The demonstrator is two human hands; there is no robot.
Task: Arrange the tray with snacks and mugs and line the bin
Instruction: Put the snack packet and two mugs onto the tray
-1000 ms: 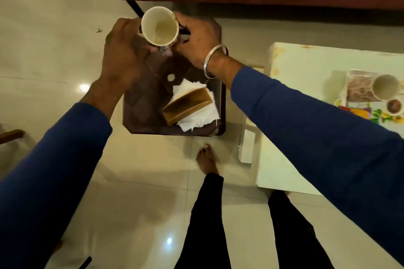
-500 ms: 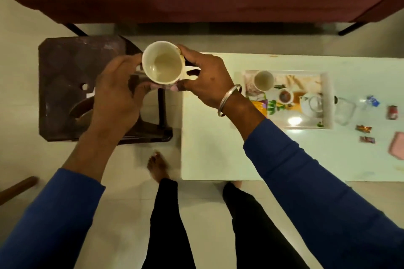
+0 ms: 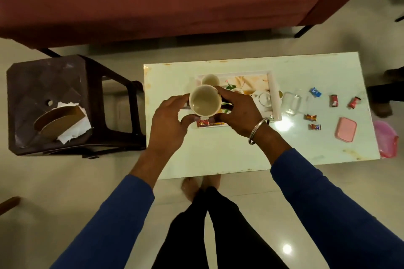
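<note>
I hold a cream mug [image 3: 205, 100] upright between both hands, above the near left part of the printed tray [image 3: 274, 94]. My left hand [image 3: 168, 122] cups its left side and my right hand [image 3: 237, 112] grips its right side. A second mug [image 3: 210, 79] stands at the tray's far left. A white teapot [image 3: 263, 99] sits in the tray's right part, and a red snack packet [image 3: 203, 123] lies at its near edge. Several wrapped sweets [image 3: 333, 100] lie loose on the white table [image 3: 218, 155], right of the tray.
A clear glass container [image 3: 291, 102] stands just right of the tray, with a pink lid [image 3: 345, 129] further right. A pink bag [image 3: 385, 137] hangs off the table's right end. A dark stool [image 3: 65, 81] at left carries a napkin holder [image 3: 59, 122]. A maroon sofa [image 3: 153, 0] lies beyond.
Both hands have carried the mug rightward, from over the dark stool to above the tray on the white table. My view has swung right with it.
</note>
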